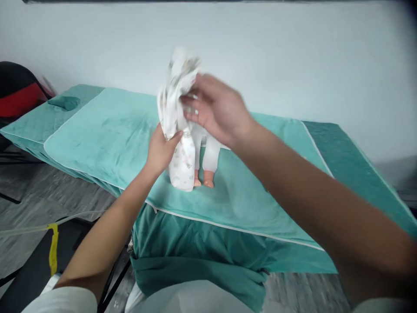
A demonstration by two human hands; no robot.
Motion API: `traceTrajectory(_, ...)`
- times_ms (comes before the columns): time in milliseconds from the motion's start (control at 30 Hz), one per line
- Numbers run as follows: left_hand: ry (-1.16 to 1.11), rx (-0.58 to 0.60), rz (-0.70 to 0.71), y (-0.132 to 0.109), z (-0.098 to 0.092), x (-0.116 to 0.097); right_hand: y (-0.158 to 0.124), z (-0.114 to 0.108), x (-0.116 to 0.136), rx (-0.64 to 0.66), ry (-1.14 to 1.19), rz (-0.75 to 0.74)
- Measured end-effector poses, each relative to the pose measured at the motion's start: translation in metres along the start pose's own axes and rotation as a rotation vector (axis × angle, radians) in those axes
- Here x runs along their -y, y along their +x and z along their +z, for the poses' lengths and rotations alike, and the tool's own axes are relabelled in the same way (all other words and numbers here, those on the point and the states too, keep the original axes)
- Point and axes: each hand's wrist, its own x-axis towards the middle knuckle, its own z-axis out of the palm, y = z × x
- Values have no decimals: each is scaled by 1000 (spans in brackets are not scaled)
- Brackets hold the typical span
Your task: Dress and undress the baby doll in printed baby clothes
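Bunched up in front of me is a white printed piece of baby clothing point(183, 167), its upper part smeared by motion and its lower end hanging over the bed. My left hand point(162, 148) grips it from the left, thumb across the front. At its upper right side, my right hand point(216, 106) has its fingers bent into a fold of the cloth. Behind the garment lies a baby doll point(211, 158) in white trousers, its bare feet toward me. The doll's head and upper body are hidden by the cloth and my right hand.
The doll lies on a long massage bed with a teal cover point(254, 204) and a face hole point(65, 102) at its left end. A pale wall stands behind it. A black-and-red chair point(19, 98) is far left; a black seat with yellow tape point(53, 250) is at lower left.
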Motion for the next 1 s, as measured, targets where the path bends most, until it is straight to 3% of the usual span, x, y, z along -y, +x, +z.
traceTrajectory(67,-28,-98,-126,-6,4,40,9,-20,-36,-43,-95,72)
traceTrajectory(133,14,-90,-282,-7,3,72,17,-44,-71,-110,-157,157)
traceTrajectory(233,205,-31,-487,-5,3,94,28,-78,-109,-230,-272,256)
traceTrajectory(267,281,-42,-466,-5,4,95,34,-88,-116,-236,-308,251)
traceTrajectory(333,380,-62,-295,-8,12,89,48,-109,-123,-242,-409,182)
traceTrajectory(400,337,25,-160,-10,26,79,66,-131,-123,-289,-566,86)
traceTrajectory(467,160,168,-253,-10,43,71,85,-156,-121,-383,-755,16)
traceTrajectory(567,-149,313,-543,-4,68,67,109,-196,-119,-564,-973,33)
traceTrajectory(700,-430,295,-668,9,90,75,129,-241,-123,-743,-1113,156)
traceTrajectory(767,-569,277,-721,16,98,81,136,-257,-123,-703,-1171,289)
traceTrajectory(833,-637,279,-784,24,102,84,144,-267,-121,-579,-1210,400)
traceTrajectory(1000,-745,280,-877,56,85,87,172,-264,-112,-237,-1085,445)
